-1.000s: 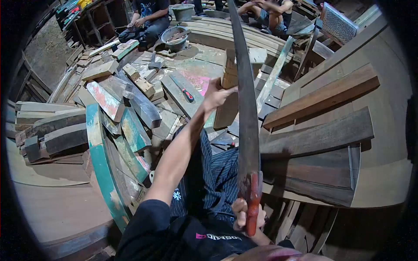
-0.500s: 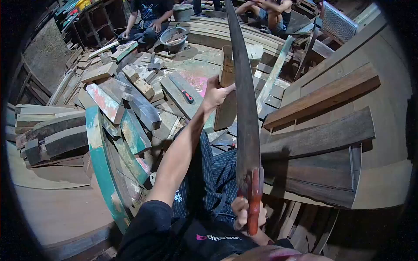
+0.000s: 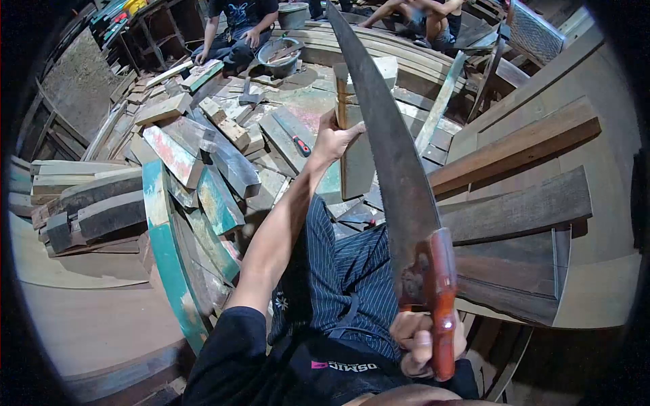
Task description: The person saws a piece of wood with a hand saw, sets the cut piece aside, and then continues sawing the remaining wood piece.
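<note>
My right hand (image 3: 416, 344) is wrapped round the reddish handle of a handsaw (image 3: 393, 135) low in the head view. The long dark blade slants up and leftward, its tip near the top edge. With my left hand (image 3: 333, 142), arm stretched forward, I grip the edge of an upright wooden block (image 3: 357, 162), thumb across its near side. Part of the block's right side lies behind the blade. On a plank left of the block rests a tool with a red and black handle (image 3: 301, 145).
Painted and bare wood offcuts (image 3: 172, 155) are heaped on the left. A hammer (image 3: 249, 95) lies farther back, near a bucket (image 3: 279, 57). Dark beams (image 3: 521, 206) rest on a panel at right. Two seated people (image 3: 240, 30) are at the back; another person's legs show partly.
The saw's handle and my right hand have moved to the right, and the blade now leans more to the left. My left hand still grips the block.
</note>
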`<state>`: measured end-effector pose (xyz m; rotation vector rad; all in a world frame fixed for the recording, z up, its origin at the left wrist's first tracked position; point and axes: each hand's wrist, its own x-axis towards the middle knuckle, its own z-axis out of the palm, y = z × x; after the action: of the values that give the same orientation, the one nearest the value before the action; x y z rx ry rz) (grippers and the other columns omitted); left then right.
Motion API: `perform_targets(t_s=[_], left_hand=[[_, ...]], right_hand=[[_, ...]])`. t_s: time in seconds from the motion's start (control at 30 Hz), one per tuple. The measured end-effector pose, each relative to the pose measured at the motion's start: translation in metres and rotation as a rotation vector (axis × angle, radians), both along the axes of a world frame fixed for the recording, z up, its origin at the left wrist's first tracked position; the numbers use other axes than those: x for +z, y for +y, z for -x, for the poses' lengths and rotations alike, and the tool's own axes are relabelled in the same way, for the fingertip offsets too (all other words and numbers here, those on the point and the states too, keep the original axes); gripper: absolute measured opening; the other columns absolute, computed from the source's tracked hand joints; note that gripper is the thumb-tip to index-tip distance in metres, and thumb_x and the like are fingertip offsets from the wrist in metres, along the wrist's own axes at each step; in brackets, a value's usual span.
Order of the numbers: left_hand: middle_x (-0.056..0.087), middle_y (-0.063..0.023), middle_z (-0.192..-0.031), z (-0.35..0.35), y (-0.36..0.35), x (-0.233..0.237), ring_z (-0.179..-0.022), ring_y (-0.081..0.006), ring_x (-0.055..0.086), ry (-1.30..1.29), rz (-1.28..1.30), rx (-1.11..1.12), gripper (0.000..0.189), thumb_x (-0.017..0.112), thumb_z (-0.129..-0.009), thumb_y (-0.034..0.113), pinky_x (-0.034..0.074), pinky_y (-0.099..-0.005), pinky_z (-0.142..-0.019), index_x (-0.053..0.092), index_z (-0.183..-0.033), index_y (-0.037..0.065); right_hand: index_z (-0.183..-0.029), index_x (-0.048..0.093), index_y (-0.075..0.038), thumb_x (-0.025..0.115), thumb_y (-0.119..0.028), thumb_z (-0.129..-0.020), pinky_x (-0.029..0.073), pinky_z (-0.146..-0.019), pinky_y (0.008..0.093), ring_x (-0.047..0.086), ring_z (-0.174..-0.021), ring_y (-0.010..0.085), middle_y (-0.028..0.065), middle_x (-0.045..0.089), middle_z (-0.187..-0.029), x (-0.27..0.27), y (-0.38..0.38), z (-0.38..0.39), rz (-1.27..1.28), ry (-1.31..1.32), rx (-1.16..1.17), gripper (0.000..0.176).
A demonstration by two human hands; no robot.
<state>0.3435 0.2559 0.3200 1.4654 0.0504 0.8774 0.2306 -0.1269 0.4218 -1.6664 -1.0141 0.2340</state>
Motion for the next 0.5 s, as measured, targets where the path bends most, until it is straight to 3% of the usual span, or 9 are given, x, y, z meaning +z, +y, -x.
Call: perform_targets(t_s=[0.03,0.17,0.23,0.27,0.43,0.47,0.5], left_hand=[[0.07,-0.0055,-0.098,0.0,-0.003,0.001,-0.086,-0.0116,0.064,-0.03,0.018,0.018,0.036,0.078,-0.081,0.015,0.051,-0.0286,-0.078,0.063,-0.109,0.0],[0.07,-0.0067,-0.097,0.004,-0.017,0.012,-0.084,-0.0116,0.065,-0.002,-0.009,0.0,0.037,0.079,-0.079,0.015,0.053,-0.0288,-0.075,0.064,-0.109,0.0],[0.07,-0.0068,-0.097,0.004,-0.02,0.011,-0.084,-0.0115,0.065,0.004,0.007,-0.009,0.036,0.079,-0.079,0.015,0.053,-0.0289,-0.075,0.064,-0.109,0.0],[0.07,-0.0069,-0.098,0.005,-0.021,0.01,-0.084,-0.0115,0.065,0.007,0.016,-0.012,0.036,0.079,-0.079,0.015,0.053,-0.029,-0.075,0.065,-0.109,0.0],[0.07,-0.0065,-0.098,0.012,-0.027,0.012,-0.085,-0.0123,0.066,0.092,0.012,0.009,0.035,0.079,-0.08,0.014,0.053,-0.0295,-0.076,0.065,-0.108,0.0],[0.07,-0.006,-0.098,0.009,-0.026,0.008,-0.085,-0.0125,0.065,0.09,-0.004,0.005,0.033,0.078,-0.08,0.012,0.053,-0.0297,-0.076,0.064,-0.108,0.0],[0.07,-0.0056,-0.097,0.007,-0.025,0.004,-0.085,-0.0126,0.065,0.088,-0.017,0.001,0.03,0.077,-0.081,0.01,0.053,-0.0298,-0.077,0.064,-0.107,0.0]], right_hand=[[-0.089,0.05,0.001,0.056,-0.019,-0.089,0.039,-0.043,0.029,0.045,-0.045,0.0135,0.0032,0.047,-0.059,-0.002,-0.001,0.005,-0.166,0.115,-0.058,0.021],[-0.134,0.022,0.007,0.046,-0.007,-0.092,0.024,-0.027,0.0261,0.024,-0.031,0.0052,-0.0001,0.031,-0.049,0.012,0.004,0.01,-0.692,0.312,-0.092,0.05],[-0.136,0.022,0.005,0.043,-0.01,-0.093,0.021,-0.027,0.0233,0.019,-0.028,0.0037,-0.0034,0.02,-0.044,0.028,-0.008,0.012,-0.784,0.492,-0.042,0.05],[-0.126,0.031,0.006,0.043,-0.013,-0.095,0.019,-0.028,0.0226,0.018,-0.028,0.0048,-0.0041,0.016,-0.043,0.044,-0.004,0.002,-0.735,0.549,0.198,0.039],[-0.098,0.041,-0.005,0.042,-0.023,-0.099,0.019,-0.028,0.0263,0.016,-0.03,0.0076,-0.0024,0.024,-0.048,0.075,-0.026,-0.009,-0.431,0.511,-0.06,0.018],[-0.097,0.041,-0.006,0.043,-0.023,-0.099,0.02,-0.029,0.0263,0.018,-0.03,0.0082,-0.0018,0.026,-0.049,0.084,-0.03,-0.012,-0.384,0.571,0.034,0.018],[-0.097,0.041,-0.006,0.044,-0.023,-0.098,0.022,-0.029,0.0263,0.02,-0.031,0.0079,-0.0018,0.028,-0.049,0.078,-0.025,-0.003,-0.421,0.51,-0.034,0.017]])
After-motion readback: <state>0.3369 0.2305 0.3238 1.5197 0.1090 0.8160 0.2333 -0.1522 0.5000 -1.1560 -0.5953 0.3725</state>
